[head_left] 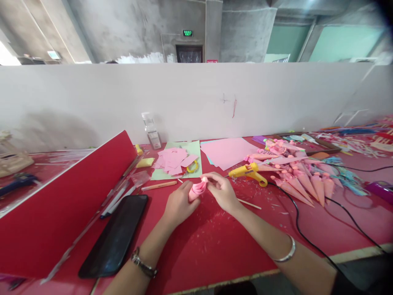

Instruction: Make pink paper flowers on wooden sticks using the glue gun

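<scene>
My left hand point(181, 205) is closed around a small pink paper piece point(197, 190) with layered folds, held above the red table. At its upper end, my right hand point(221, 191) pinches a small pale ball point(204, 179) between thumb and fingertips; the ball seems to touch the paper. A yellow glue gun point(250, 172) lies just right of my right hand, its nozzle towards the fingers. Behind my hands, cut pink paper pieces point(173, 161) are heaped on a light green sheet point(196, 153).
Many pink paper cones point(302, 180) are piled at the right, with a black cord point(296, 213) running past them. A black phone point(115, 235) and a red upright board point(76, 196) stand at the left. A clear bottle point(152, 133) leans by the white partition point(184, 98).
</scene>
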Tool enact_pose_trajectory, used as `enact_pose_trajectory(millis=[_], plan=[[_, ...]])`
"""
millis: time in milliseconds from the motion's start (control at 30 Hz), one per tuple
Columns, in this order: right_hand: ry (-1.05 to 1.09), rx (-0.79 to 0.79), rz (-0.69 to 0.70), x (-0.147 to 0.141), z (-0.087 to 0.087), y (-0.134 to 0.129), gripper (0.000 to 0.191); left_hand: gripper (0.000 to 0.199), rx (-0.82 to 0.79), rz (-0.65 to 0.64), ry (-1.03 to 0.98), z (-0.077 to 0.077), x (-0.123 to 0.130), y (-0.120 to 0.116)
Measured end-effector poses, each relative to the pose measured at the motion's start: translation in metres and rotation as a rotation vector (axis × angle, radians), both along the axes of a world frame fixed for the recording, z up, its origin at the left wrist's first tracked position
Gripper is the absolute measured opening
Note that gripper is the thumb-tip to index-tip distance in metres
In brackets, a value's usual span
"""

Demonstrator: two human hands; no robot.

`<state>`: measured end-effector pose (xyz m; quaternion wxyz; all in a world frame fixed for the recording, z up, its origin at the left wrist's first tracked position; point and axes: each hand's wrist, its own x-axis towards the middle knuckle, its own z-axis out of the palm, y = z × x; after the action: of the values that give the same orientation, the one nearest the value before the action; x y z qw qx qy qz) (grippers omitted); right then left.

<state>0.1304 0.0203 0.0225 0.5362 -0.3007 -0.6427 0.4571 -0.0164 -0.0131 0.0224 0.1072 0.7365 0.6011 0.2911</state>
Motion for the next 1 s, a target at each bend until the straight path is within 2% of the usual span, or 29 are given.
enact_pose_trajectory(millis=[100,167,433,600,833,1000], plan=[[0.122,-0.153,0.062,0.001,0.0,0.002,0.016,0.007,0.115,0.036,0.311,0.003,-0.003,-0.002],[0.199,-0.221,0.087,0.002,0.0,0.003,0.015,0.009,0.202,0.029,0.434,0.005,-0.006,-0.001],[0.185,-0.188,0.186,0.009,0.011,0.0,0.009,0.01,0.363,-0.033,0.656,0.004,-0.011,0.003],[-0.01,-0.004,0.16,0.013,0.019,-0.006,0.011,0.01,0.333,-0.001,0.659,0.007,-0.011,0.002],[-0.318,0.415,0.025,0.013,0.021,-0.01,0.008,0.007,0.094,0.112,0.703,0.012,-0.009,0.001],[-0.439,0.525,-0.007,0.01,0.015,-0.01,0.01,0.008,0.075,0.11,0.72,0.013,-0.008,0.0]])
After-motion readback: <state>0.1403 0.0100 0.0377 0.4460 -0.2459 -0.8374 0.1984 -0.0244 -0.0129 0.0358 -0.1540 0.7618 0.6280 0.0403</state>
